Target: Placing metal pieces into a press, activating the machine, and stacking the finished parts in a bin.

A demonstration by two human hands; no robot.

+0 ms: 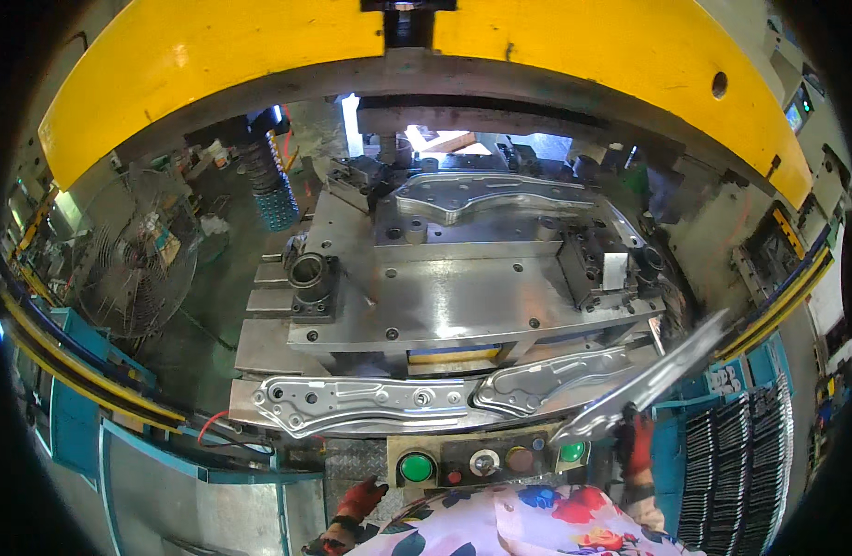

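Observation:
My right hand (637, 447), in a red glove, grips the lower end of a long stamped metal part (644, 378) that tilts up to the right and is smeared by motion. My left hand (359, 500), also red-gloved, hangs left of the button panel (468, 463), holding nothing, its fingers loosely bent. On the ledge ahead lie a metal bracket (361, 403) at the left and a second bracket (546, 382) to its right, partly behind the held part. Another stamped part (491, 192) rests on the press die (435, 287).
The yellow press beam (241, 51) spans overhead. A guide post socket (309, 273) stands on the die's left. Stacked metal parts (737, 463) fill a rack at right. A metal table (194, 505) and a fan (134, 255) are at left. Green buttons (416, 467) sit before me.

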